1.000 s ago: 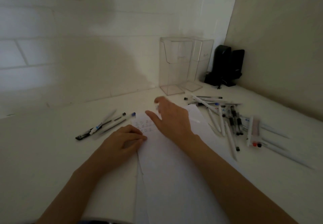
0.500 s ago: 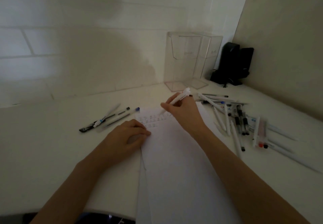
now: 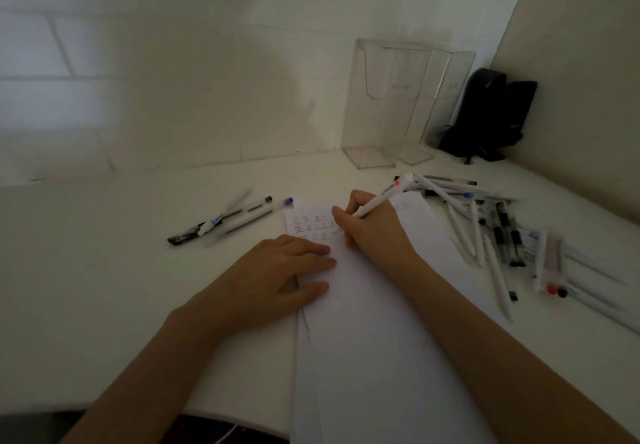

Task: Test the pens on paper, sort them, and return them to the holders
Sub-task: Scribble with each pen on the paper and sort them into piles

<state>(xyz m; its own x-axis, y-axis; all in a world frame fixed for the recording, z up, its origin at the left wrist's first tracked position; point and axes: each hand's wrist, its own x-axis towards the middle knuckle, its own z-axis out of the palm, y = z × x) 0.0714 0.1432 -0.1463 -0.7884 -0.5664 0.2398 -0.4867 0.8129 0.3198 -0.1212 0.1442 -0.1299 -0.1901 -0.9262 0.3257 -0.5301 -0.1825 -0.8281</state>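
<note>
Broadly, bare desk (image 3: 104,287) is left open leftward; the paper (image 3: 363,322) is pinned at its left edge by the flat left hand (image 3: 277,277). A white pen (image 3: 381,199) is gripped by the right hand (image 3: 370,228), tip on paper, beside loose pens (image 3: 491,242) crowding the right.

White pen (image 3: 379,202) with red-orange dot, white paper (image 3: 363,322) with small dark marks near top. Pile (image 3: 498,232): mostly white barrels, some black, red and blue caps. Holders (image 3: 391,104) clear. Black object (image 3: 491,114) in corner, possibly a pouch.
</note>
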